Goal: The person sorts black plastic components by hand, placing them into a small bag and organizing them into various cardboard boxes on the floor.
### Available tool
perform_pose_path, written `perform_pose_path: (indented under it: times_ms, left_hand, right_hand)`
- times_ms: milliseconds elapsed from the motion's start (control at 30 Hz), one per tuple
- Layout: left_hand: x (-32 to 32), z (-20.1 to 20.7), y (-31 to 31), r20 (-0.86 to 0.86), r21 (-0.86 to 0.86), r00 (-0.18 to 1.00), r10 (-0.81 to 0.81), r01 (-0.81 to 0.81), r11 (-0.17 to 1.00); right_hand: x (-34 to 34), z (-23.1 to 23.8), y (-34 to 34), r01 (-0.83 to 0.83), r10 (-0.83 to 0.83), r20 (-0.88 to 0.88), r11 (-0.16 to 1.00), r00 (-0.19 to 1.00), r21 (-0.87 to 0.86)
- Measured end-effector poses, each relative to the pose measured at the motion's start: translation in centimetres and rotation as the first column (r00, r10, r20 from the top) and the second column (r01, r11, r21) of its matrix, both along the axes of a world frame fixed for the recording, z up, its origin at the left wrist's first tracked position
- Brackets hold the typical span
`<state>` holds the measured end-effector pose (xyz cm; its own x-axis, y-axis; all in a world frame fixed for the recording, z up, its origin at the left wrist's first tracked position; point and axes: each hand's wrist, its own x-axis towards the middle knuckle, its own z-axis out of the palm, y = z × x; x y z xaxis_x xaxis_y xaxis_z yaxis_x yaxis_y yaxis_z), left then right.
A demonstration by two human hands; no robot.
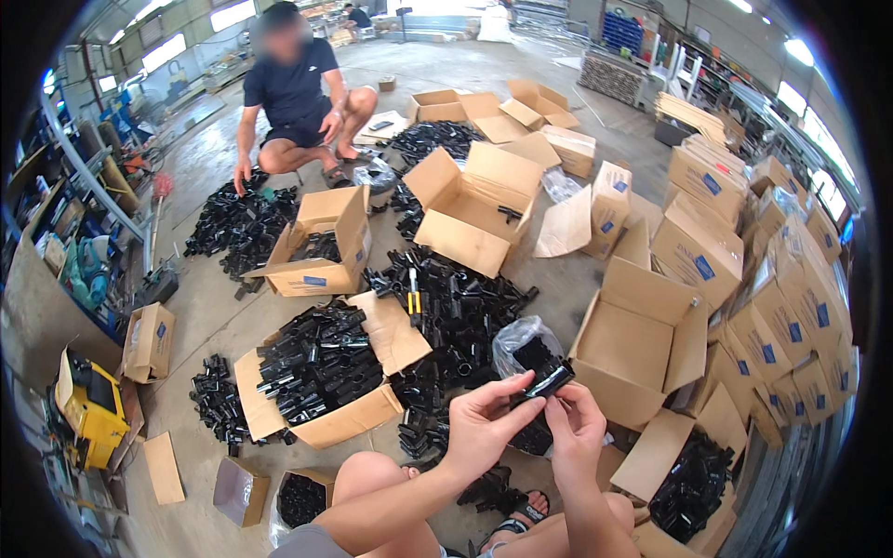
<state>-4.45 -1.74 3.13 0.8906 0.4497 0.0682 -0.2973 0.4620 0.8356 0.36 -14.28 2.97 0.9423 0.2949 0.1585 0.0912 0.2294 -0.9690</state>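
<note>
In front of my knees, a short, glossy black tube-shaped piece is held between both hands. My left hand pinches its left side with thumb and fingers. My right hand is closed around its lower right side, the fingertips close together. Just behind the piece lies a clear plastic bag with small black parts in it. Left of the bag spreads a heap of loose black pieces. An opened carton full of similar black tubes stands left of my hands.
Across the floor, a co-worker squats with a hand on another black pile. Open cartons stand right and ahead, with stacked closed cartons at the far right. A yellow-handled tool rests on the heap. A yellow machine is at left.
</note>
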Motion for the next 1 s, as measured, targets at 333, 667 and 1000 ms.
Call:
perform_pose_path:
  times_ms: [333, 667, 1000]
  left_hand:
    - [0.1, 0.9, -0.3, -0.096, 0.083, 0.995, -0.001, 0.009, 0.997]
    - [0.4, 0.7, -0.8, -0.083, 0.096, 0.996, -0.019, 0.027, 0.995]
    - [0.6, 0.9, -1.6, -0.090, 0.167, 0.996, 0.021, -0.006, 0.986]
  right_hand:
    - [0.2, -0.1, -0.8, 0.017, -0.017, 0.007, 1.000, 1.000, 0.016]
    - [0.2, -0.1, -1.6, 0.047, -0.047, 0.016, 0.999, 0.999, 0.003]
    - [0.3, -0.1, -2.6, -0.093, 0.113, -0.192, 0.989, 0.975, 0.112]
